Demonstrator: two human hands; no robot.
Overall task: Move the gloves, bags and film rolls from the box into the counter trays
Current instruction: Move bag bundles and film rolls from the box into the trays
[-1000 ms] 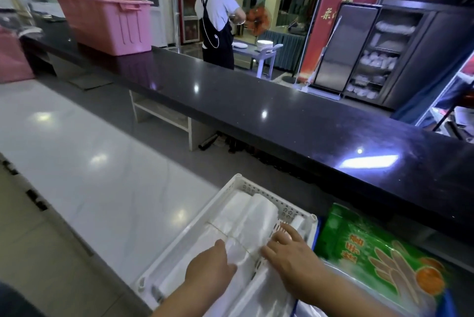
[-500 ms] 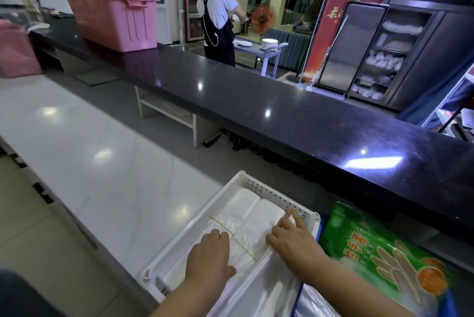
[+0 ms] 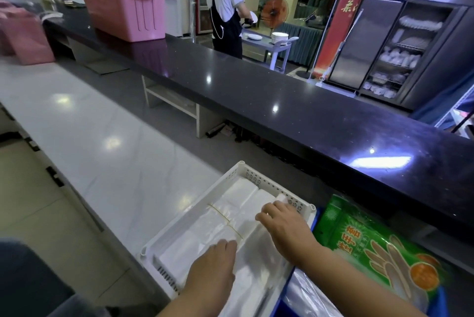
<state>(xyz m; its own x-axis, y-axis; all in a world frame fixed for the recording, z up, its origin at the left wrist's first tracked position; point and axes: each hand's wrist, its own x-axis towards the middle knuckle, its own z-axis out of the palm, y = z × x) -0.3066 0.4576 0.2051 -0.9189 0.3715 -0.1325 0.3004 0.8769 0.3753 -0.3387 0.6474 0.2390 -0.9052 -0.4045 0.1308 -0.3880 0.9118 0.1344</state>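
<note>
A long white surface (image 3: pixel 102 122) runs beside a glossy black counter (image 3: pixel 282 111) that carries a pink bin (image 3: pixel 123 9). Beyond it a person in an apron (image 3: pixel 225 14) stands at a cart (image 3: pixel 272 45), near an orange fan (image 3: pixel 275 13), a red banner (image 3: pixel 359 9) and a shelved cabinet (image 3: pixel 400 50).

One head-worn wide-angle view, forward and down, close over the white tray (image 3: pixel 192 210), black counter (image 3: pixel 307 116) beyond.

One tray (image 3: pixel 269 186), one glove pack (image 3: pixel 372 245) (green)
</note>
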